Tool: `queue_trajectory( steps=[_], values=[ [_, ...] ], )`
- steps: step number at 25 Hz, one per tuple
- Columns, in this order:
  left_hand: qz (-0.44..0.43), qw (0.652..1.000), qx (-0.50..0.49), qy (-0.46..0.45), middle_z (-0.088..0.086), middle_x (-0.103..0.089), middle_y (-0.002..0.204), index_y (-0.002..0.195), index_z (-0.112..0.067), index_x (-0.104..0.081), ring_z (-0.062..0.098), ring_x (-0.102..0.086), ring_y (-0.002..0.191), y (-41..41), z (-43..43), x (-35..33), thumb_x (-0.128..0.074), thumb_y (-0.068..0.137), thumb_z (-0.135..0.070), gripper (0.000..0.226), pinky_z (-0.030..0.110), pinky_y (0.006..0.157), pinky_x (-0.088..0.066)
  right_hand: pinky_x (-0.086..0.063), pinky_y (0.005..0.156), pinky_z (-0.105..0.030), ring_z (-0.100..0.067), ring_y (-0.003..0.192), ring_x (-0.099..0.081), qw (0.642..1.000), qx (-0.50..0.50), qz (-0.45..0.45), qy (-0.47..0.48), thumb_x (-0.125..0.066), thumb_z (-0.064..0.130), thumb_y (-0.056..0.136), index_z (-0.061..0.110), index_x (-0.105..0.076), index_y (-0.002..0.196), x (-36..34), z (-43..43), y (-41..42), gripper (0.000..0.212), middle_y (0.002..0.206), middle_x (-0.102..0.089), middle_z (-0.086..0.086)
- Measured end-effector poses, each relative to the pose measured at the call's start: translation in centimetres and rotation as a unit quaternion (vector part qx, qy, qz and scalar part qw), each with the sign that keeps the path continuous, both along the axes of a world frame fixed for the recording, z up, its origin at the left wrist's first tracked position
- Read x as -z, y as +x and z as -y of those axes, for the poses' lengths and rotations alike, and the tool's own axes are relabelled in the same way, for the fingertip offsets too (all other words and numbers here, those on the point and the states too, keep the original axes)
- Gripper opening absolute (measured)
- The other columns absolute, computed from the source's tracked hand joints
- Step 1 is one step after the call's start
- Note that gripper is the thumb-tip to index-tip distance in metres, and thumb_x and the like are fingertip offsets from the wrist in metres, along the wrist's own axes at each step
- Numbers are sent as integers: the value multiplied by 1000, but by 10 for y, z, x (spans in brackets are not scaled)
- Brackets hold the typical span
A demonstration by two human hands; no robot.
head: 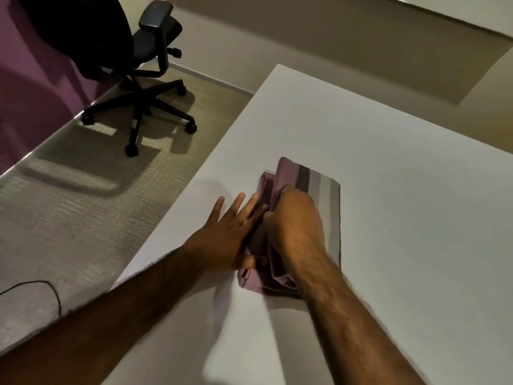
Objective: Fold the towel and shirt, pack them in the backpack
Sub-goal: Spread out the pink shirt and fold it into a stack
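A folded mauve towel (319, 187) with dark and grey stripes lies on the white table (388, 190), near its left edge. My right hand (294, 223) rests on top of the towel with its fingers curled around the upper fold. My left hand (230, 232) lies flat with its fingers spread, pressed against the towel's left side, its thumb tucked at the fold. No shirt or backpack is in view.
A black office chair (133, 65) on wheels stands on the carpet at the far left, beside a purple wall. A thin dark cable (50, 287) lies on the carpet at the lower left. The table's left edge runs diagonally close to my left forearm.
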State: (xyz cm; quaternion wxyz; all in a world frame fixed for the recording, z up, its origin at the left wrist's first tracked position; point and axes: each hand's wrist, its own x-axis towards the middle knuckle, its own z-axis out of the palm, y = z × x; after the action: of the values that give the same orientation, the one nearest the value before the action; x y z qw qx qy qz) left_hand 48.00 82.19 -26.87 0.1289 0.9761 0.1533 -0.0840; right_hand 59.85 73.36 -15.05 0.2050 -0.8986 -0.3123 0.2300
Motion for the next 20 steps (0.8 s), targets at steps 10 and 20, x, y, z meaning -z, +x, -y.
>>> queue_trajectory(
  steps=[10,20],
  values=[
    [116,992,-45,5,2,-1,172,163,-19,-13,25,5,158,-18,-2,-4,-31,96,-53,77,59,124,-5,-1,123,-61,-29,157,1,967,-110,218,-71,-1,73,97,29,-9,162,62,24,47,78,170,-8,-6],
    [147,965,-201,-86,-6,8,171,162,-24,4,14,20,155,55,35,-15,18,93,-64,81,51,126,3,-6,121,-65,-29,156,7,933,-186,288,-108,-17,57,103,22,3,163,100,20,38,72,170,2,-7]
  ],
)
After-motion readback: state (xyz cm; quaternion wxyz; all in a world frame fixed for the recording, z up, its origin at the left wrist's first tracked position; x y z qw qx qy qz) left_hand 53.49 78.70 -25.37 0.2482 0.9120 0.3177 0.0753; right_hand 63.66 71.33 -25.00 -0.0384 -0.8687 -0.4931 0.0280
